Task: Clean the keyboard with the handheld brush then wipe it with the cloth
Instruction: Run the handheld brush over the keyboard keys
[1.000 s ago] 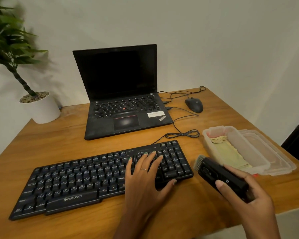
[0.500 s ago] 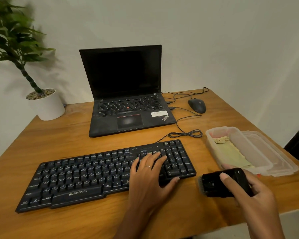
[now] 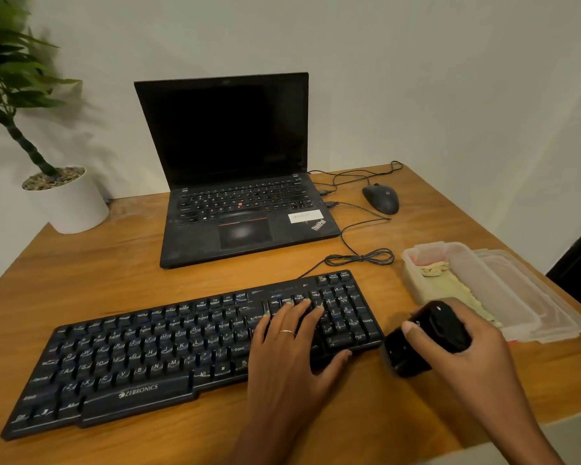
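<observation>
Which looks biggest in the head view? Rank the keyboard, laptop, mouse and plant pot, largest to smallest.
1. keyboard, nearest the camera, so partly inflated
2. laptop, close to it in apparent size
3. plant pot
4. mouse

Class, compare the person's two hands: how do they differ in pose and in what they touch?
The left hand lies flat with fingers spread on the keyboard; the right hand curls round the black handheld brush. The left hand wears a ring; none shows on the right hand. Both sit near the keyboard's right end.
</observation>
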A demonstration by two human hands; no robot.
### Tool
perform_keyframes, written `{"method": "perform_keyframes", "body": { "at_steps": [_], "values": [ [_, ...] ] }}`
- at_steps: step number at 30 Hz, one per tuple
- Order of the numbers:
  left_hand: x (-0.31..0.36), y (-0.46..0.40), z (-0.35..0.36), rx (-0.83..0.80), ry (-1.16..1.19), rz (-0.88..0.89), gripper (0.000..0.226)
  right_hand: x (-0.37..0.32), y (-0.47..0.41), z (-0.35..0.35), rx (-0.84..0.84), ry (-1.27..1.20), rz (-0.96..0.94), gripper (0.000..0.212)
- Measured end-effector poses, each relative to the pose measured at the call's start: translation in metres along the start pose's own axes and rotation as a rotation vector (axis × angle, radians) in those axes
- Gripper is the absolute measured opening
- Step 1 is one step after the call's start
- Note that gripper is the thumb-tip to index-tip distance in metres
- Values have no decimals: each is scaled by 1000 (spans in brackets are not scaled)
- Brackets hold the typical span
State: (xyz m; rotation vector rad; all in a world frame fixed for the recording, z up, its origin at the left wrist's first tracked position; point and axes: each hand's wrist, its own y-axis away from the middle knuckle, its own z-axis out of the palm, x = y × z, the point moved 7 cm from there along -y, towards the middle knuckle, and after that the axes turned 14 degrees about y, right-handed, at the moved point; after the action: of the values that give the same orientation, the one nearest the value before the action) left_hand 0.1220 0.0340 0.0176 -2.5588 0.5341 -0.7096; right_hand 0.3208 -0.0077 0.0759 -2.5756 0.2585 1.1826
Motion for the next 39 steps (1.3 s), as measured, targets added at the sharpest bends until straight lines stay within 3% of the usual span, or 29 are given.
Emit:
{"method": "perform_keyframes", "body": {
  "at_steps": [6, 14, 22, 25, 30, 33, 39],
  "values": [
    [-2, 1, 0, -32, 41, -42, 70, -29, -54, -5, 143, -67, -67, 10],
    [1, 1, -2, -39, 32, -52, 66, -45, -111, 40, 146, 52, -164, 18],
    [1, 0, -2, -30, 14, -41, 65, -51, -134, 54, 3, 313, -216, 22],
    [0, 1, -2, -32, 22, -43, 65, -50, -129, 55, 95, 236, -229, 22],
    [0, 0, -2, -37, 18, -53, 66, -46, -132, 60, -6, 301, -201, 23],
    [-1, 2, -1, -49, 15, -56, 66, -52, -129, 55, 62, 299, -249, 25],
    [-1, 1, -1, -48, 11, -63, 66, -51, -129, 51, 22, 317, -227, 23]
  ]
}}
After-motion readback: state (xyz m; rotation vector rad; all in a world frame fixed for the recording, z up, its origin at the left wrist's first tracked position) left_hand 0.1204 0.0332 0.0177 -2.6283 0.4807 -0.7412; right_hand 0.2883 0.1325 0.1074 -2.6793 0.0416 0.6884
